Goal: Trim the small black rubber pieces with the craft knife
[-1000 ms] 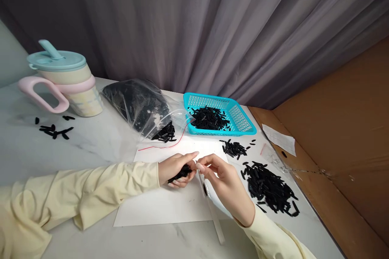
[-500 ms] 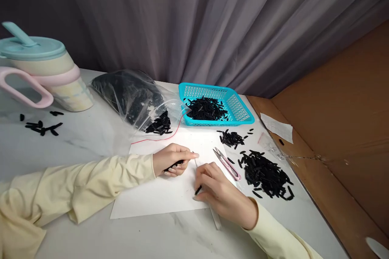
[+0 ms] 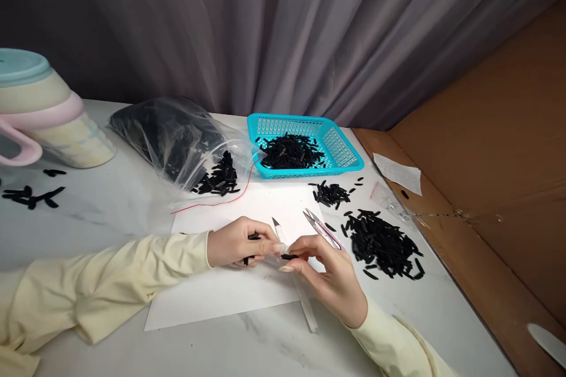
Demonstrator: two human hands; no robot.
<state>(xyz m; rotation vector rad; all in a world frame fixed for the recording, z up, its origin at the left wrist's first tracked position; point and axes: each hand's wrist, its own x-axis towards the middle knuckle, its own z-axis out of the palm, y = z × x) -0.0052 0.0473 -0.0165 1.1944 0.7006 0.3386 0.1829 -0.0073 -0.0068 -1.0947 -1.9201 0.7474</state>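
Over a white sheet of paper [image 3: 212,300], my two hands meet fingertip to fingertip. My right hand [image 3: 329,277] pinches a small black elongated piece [image 3: 289,257] between thumb and fingers. The thumb and fingertips of my left hand [image 3: 243,241] reach that same piece. More black pieces [image 3: 253,237] are tucked in the curled fingers of my left hand. Beneath the hands lies a slim white-handled tool with a dark pointed tip [image 3: 276,225], its middle hidden by my fingers. Pink-handled thread snips [image 3: 321,227] rest just beyond my right hand.
A turquoise basket [image 3: 309,173] of black pieces stands at the back, beside an open clear bag [image 3: 168,135] of them. Loose piles lie at right [image 3: 382,244] and behind the snips [image 3: 331,193]. A cup [image 3: 66,129] stands left; a cardboard wall [image 3: 486,147] borders the right.
My right hand has moved up and in to meet my left hand, bringing the black piece to its fingertips. The view has shifted slightly, so the cup sits further left.
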